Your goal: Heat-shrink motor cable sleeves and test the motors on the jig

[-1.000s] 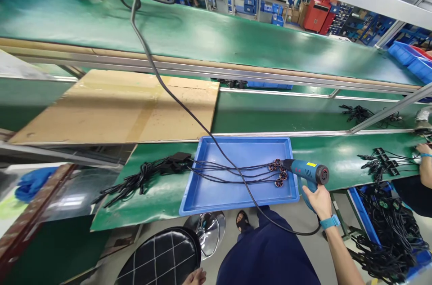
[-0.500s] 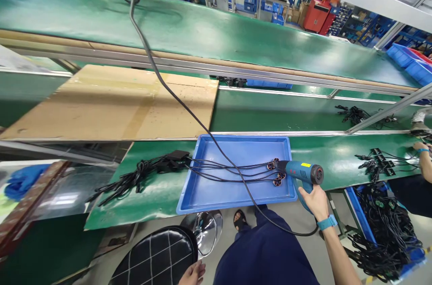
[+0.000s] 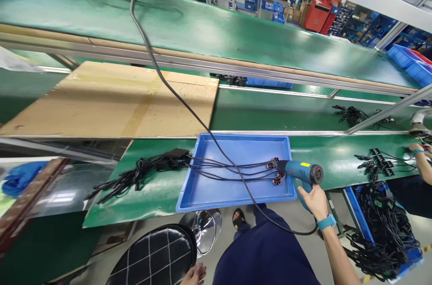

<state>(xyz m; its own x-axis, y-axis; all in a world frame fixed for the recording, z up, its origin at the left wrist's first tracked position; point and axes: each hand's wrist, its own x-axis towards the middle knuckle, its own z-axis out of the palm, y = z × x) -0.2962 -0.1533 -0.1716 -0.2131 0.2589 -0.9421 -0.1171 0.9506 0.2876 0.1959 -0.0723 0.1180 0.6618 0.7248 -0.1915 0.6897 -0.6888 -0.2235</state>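
My right hand [image 3: 316,203] is wrapped round the handle of a teal heat gun [image 3: 299,171]. Its dark nozzle points left, close to several small round copper-coloured parts [image 3: 277,180] on cable ends in a shallow blue tray [image 3: 236,199]. From these parts, thin black cables run left over the tray's rim to black boxes [image 3: 175,155] and a cable bundle [image 3: 130,179] on the green bench. The gun's long cord [image 3: 175,96] crosses above the tray. Low in view, my left hand [image 3: 195,273] hangs beside a black stool, holding nothing, its fingers partly cut off by the frame.
A black stool [image 3: 155,253] stands below the bench. Cardboard [image 3: 111,100] lies on the shelf behind. At right, a co-worker's hands [image 3: 420,147] are near black cables [image 3: 376,163], and a blue crate [image 3: 361,220] heaped with cables stands below. An upper green shelf [image 3: 219,28] spans the back.
Almost nothing has moved: my right hand keeps the heat gun at the same spot. The view has shifted very slightly, and the co-worker's hands have moved a little left.
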